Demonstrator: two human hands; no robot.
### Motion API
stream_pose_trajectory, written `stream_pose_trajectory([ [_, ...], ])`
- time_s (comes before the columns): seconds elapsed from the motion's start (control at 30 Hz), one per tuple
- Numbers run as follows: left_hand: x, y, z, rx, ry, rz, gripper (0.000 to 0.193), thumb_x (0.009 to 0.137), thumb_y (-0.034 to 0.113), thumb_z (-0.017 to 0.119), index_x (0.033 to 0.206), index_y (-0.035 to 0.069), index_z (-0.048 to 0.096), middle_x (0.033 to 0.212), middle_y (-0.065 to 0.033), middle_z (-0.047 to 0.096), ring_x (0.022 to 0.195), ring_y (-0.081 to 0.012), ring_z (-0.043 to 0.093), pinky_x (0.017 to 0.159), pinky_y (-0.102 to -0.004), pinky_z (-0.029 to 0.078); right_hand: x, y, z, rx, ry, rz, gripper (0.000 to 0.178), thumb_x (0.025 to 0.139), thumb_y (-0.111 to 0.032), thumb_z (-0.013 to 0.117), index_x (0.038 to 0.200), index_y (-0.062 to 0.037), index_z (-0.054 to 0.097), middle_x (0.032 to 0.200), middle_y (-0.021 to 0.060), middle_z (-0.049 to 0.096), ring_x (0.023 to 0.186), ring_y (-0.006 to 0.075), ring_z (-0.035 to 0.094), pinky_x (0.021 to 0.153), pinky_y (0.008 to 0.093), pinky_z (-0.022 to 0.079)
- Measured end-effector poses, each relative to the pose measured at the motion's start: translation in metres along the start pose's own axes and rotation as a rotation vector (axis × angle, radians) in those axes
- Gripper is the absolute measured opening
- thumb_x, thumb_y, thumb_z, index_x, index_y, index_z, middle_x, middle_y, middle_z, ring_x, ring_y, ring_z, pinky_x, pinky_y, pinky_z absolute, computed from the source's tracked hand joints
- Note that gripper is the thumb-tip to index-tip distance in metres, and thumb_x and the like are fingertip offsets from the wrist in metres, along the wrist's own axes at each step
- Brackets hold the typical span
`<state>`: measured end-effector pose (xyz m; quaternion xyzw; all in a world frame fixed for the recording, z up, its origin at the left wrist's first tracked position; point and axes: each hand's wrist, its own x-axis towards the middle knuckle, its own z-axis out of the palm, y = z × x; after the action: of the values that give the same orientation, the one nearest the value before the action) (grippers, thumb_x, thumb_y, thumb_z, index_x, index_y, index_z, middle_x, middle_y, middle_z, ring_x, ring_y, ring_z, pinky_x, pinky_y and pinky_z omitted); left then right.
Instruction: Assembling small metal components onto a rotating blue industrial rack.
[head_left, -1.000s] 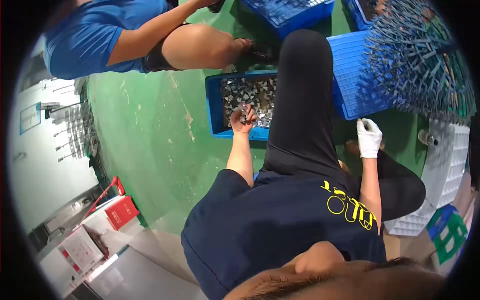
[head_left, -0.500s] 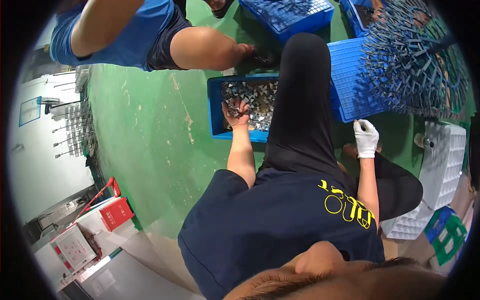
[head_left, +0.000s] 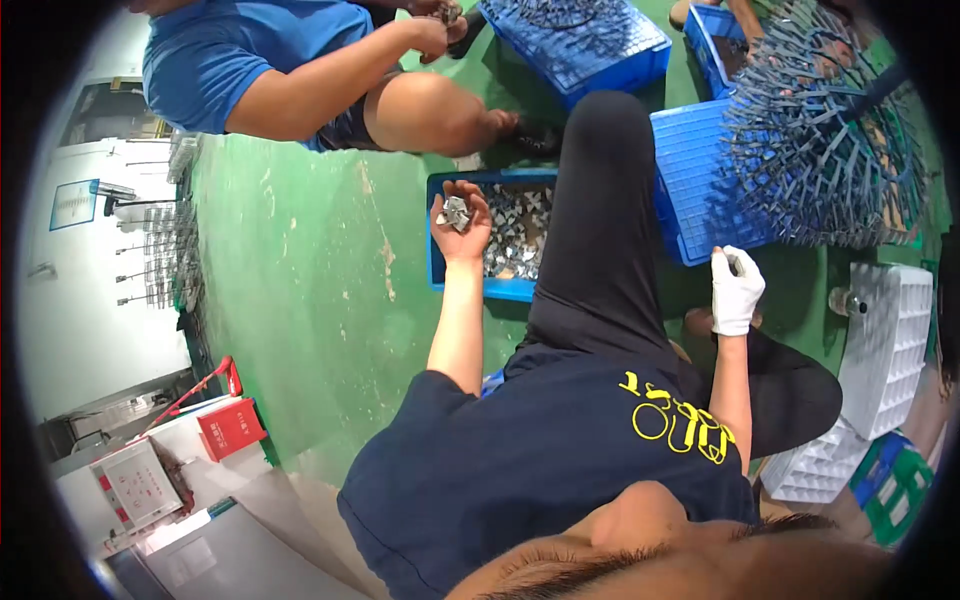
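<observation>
My bare left hand (head_left: 462, 245) is turned palm up, fingers curled round a small heap of silvery metal pieces (head_left: 456, 213). It hovers over the left side of a blue bin (head_left: 510, 290), in which many similar small angular metal pieces (head_left: 515, 232) lie loose. My right hand (head_left: 737, 290) wears a white glove and is held over my right leg, near a blue crate. Its thumb and forefinger are bent together in a pinch; whether anything is between them I cannot make out.
To the right, a blue crate (head_left: 695, 170) stands beside a rack thick with dark metal prongs (head_left: 820, 130). More blue crates (head_left: 580, 50) are at the back. White gridded trays (head_left: 885, 340) stand at far right. A co-worker in a blue shirt (head_left: 240, 60) sits across at upper left.
My left hand has come up out of the loose pieces, palm up with a heap of them. My right hand keeps its pinch. The co-worker's arm has moved to the right.
</observation>
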<state>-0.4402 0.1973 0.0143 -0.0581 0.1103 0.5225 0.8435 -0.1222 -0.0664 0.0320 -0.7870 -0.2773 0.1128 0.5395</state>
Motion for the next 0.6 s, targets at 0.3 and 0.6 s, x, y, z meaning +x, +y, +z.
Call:
stream_pose_trajectory([
  [0.3,-0.045,-0.203,0.142,0.159,0.060,-0.654,0.027,0.089,0.020,0.051,0.108,0.003,0.061,0.106,-0.0151,0.063,0.104,-0.0280,0.059,0.088,-0.0398,0.049,0.010,-0.137,-0.023,0.138,-0.029,-0.508,0.017,0.066,0.008,0.064,0.079,-0.0027,0.065,0.067,0.0028,0.057,0.052,0.0137,0.046,0.050,0.0249,0.038],
  [0.6,-0.042,-0.331,0.089,0.495,0.160,-0.896,0.025,0.086,0.022,0.058,0.101,0.003,0.062,0.098,-0.0127,0.064,0.089,-0.0231,0.061,0.077,-0.0327,0.049,0.010,-0.099,-0.069,-0.070,0.044,-0.238,0.018,0.067,-0.004,0.067,0.084,-0.0064,0.067,0.073,0.0041,0.063,0.054,0.0204,0.053,0.052,0.0283,0.044],
])
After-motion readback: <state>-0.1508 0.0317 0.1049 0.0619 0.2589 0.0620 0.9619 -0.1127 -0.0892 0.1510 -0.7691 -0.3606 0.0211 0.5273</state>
